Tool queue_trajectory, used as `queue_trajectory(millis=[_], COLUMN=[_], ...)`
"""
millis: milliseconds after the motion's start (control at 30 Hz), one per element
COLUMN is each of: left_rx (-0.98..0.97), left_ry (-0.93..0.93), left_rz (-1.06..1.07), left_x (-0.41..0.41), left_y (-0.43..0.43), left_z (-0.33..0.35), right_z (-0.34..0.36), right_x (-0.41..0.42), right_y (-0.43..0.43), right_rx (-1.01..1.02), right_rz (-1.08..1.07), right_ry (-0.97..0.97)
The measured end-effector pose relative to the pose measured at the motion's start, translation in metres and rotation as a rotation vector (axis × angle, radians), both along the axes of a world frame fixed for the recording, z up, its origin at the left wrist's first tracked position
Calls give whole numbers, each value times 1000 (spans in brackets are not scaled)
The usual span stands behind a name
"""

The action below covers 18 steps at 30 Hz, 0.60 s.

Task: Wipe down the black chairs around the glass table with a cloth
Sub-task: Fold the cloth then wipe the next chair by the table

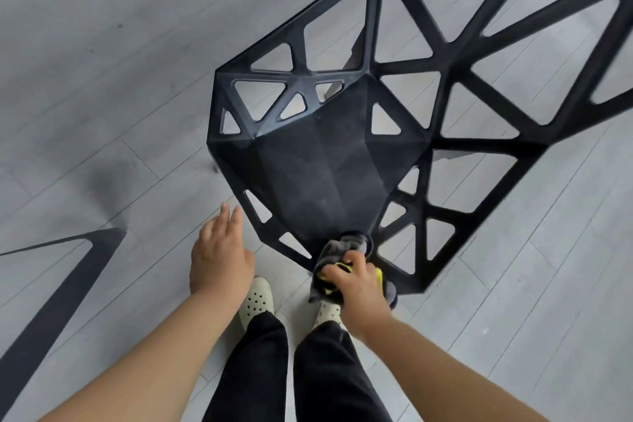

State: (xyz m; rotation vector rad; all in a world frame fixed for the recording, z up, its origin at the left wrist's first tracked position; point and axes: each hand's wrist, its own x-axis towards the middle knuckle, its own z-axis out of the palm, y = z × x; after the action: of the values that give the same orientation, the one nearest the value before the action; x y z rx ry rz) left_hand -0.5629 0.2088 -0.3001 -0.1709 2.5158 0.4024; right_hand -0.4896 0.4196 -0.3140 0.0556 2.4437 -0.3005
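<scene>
While the right hand (359,284) is gripping a cloth (337,247) on the edge of the chair (325,175), the left hand (219,257) is hovering beside the chair, fingers (230,217) straight and empty.

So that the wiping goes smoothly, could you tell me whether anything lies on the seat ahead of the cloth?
Nothing visible does. The right hand grips the cloth at the seat's near edge, and the seat beyond it is bare. The left hand hovers off its left side.
</scene>
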Motion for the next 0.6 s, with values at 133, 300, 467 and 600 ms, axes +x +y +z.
queue_trajectory(millis=[133, 300, 467, 600], left_rx=[0, 42, 149, 423], left_ry=[-13, -14, 57, 165], left_rz=[61, 57, 48, 42], left_x=[2, 11, 41, 95], left_y=[-14, -15, 27, 88], left_z=[38, 92, 158, 227], right_z=[16, 67, 149, 237], right_x=[19, -5, -26, 11], right_y=[-16, -18, 14, 43], right_rx=[-228, -548, -700, -836], right_rz=[-157, -741, -814, -776], right_ry=[-115, -123, -14, 81])
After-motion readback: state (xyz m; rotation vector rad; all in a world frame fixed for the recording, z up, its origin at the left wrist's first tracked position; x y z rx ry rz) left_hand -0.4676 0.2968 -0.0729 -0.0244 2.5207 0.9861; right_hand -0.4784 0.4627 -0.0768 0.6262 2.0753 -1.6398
